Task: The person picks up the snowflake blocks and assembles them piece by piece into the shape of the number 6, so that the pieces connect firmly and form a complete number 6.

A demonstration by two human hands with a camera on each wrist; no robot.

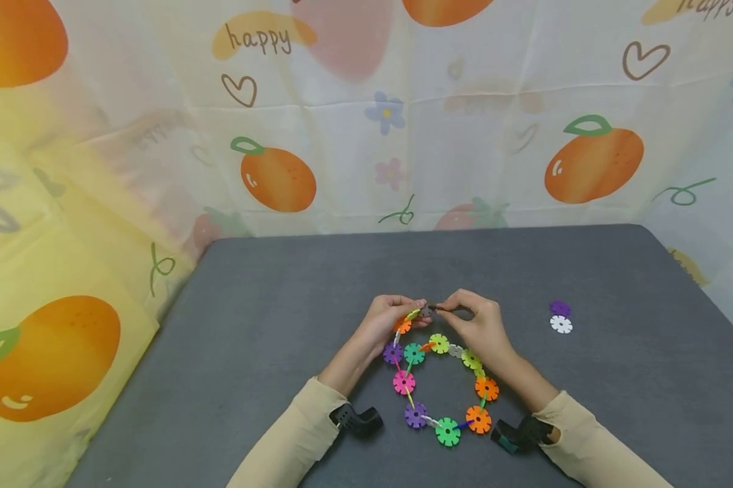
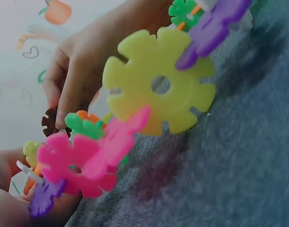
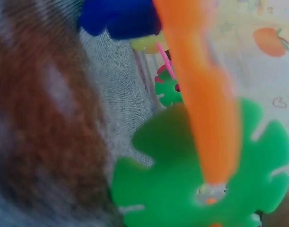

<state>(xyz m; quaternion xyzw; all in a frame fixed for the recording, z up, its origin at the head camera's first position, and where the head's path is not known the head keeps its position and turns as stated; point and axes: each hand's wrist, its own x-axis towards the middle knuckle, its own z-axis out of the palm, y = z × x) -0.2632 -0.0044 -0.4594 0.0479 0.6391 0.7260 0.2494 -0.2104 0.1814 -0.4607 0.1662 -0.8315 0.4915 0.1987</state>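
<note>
A ring of linked snowflake discs (image 1: 448, 432) in many colours lies on the table, with a short branch rising from its upper left. My left hand (image 1: 383, 324) pinches the far end of that branch, by an orange disc (image 1: 405, 326) and a grey-looking disc (image 1: 426, 310). Close beside it, my right hand (image 1: 481, 327) pinches a dark brown disc (image 2: 49, 124) between thumb and finger. Whether the brown disc touches the branch is too small to tell. Yellow (image 2: 135, 71) and pink (image 2: 59, 156) discs loom near in the left wrist view; a green disc (image 3: 158, 189) fills much of the right wrist view.
Loose purple (image 1: 559, 308) and white (image 1: 561, 324) discs lie on the grey table (image 1: 281, 285) to the right. A cloth (image 1: 342, 169) printed with oranges hangs behind the table. Black wrist cameras (image 1: 360, 420) sit on both wrists, close to the ring.
</note>
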